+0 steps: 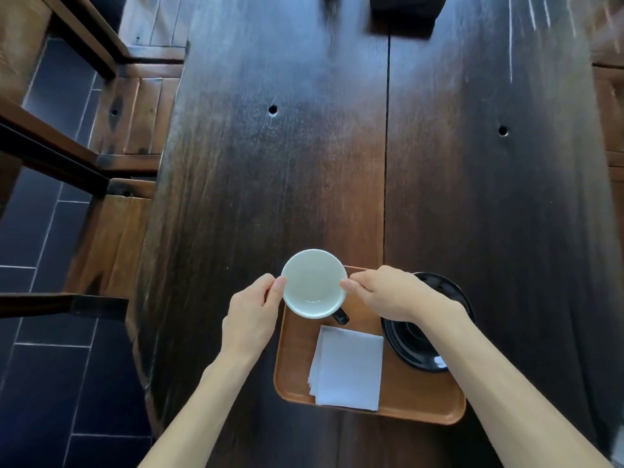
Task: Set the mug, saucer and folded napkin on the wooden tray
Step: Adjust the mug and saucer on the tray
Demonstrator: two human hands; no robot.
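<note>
Both hands pinch the rim of the mug from opposite sides: the left hand with fingertips at the rim's left edge, the right hand with fingertips at its right edge. The mug, pale inside with a dark handle pointing toward the lower right of the frame, sits or hovers over the upper-left corner of the wooden tray, partly overhanging its far edge; whether its base touches the tray I cannot tell. The folded napkin lies flat in the tray's lower middle, just below the mug. The black saucer lies to the right of the mug, beneath the right forearm, overlapping the tray's right edge onto the dark desk. The move ahead turns on that rightward offset: the saucer is nearer the right hand.
</note>
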